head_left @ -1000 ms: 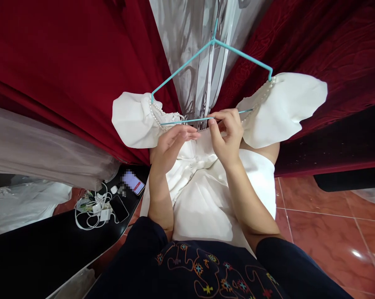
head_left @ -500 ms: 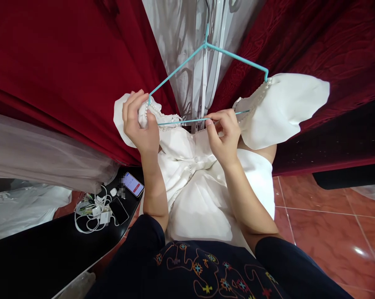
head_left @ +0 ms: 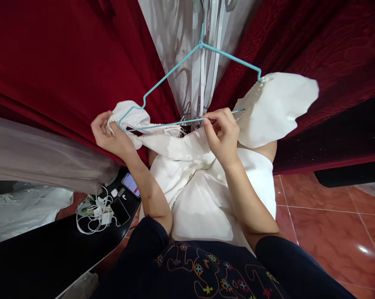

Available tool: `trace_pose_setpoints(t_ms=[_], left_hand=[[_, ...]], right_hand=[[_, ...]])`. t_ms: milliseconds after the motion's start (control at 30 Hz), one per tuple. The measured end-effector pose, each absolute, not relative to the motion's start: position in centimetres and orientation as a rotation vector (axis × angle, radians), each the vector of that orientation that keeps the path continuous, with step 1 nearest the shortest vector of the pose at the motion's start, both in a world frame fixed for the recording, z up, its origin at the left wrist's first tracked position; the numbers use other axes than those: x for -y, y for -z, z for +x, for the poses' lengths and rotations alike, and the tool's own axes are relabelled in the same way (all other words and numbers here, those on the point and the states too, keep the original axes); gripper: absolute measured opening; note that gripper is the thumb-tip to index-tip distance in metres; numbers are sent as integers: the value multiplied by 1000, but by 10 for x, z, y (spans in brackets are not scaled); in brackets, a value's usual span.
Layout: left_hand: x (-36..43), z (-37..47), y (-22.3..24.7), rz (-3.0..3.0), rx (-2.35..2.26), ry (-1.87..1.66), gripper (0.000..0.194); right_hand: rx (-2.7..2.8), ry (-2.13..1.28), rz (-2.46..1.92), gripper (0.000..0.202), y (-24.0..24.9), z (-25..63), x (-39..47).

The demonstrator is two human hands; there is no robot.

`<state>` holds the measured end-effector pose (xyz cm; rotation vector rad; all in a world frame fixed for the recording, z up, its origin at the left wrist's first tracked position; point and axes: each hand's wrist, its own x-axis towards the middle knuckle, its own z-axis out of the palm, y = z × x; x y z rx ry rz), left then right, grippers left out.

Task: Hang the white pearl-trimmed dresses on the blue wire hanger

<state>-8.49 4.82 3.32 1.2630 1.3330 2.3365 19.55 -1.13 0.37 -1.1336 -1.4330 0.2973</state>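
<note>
A white dress with pearl-beaded edging lies across my lap. Its right puff sleeve hangs on the right end of a light-blue wire hanger. At the left, the hanger's end is bare, and the left sleeve sits just beside and behind it. My left hand is closed on the pearl edge of that left sleeve, its fingertips partly behind the fabric. My right hand pinches the hanger's bottom bar near the middle, above the bodice.
Red curtains hang on both sides, with white fabric between them. On a black bench at the left lie a lit phone, a dark phone and white cables with chargers. Red floor tiles show at the right.
My left hand has moved left and slightly down, pulling the left sleeve's edge off the hanger end, which now shows uncovered. The hanger has shifted slightly left. My right hand keeps its hold.
</note>
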Motion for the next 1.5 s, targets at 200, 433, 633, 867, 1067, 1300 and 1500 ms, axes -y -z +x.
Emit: trace_pose_setpoints(t_ms=[200, 433, 633, 867, 1067, 1300, 1500], left_hand=[[-19, -53, -3, 1387, -1382, -2107, 4], [-2, 3, -9, 1416, -1011, -1620, 32], [6, 26, -14, 1244, -896, -1688, 38], [10, 40, -17, 1191, -872, -1772, 29], [7, 46, -20, 1121, -946, -1838, 23], [8, 43, -26, 1100, -943, -1863, 27], [6, 38, -27, 1113, -982, -1856, 24]], right_hand=[[1431, -353, -1155, 36, -3, 189, 10], [1402, -308, -1119, 34, 0, 188, 7], [1389, -317, -1042, 26, -1, 188, 11], [1363, -186, -1084, 23, -20, 209, 19], [1344, 306, -1012, 60, -26, 255, -3], [1275, 116, -1027, 34, -23, 275, -20], [1060, 141, -925, 21, -37, 301, -34]])
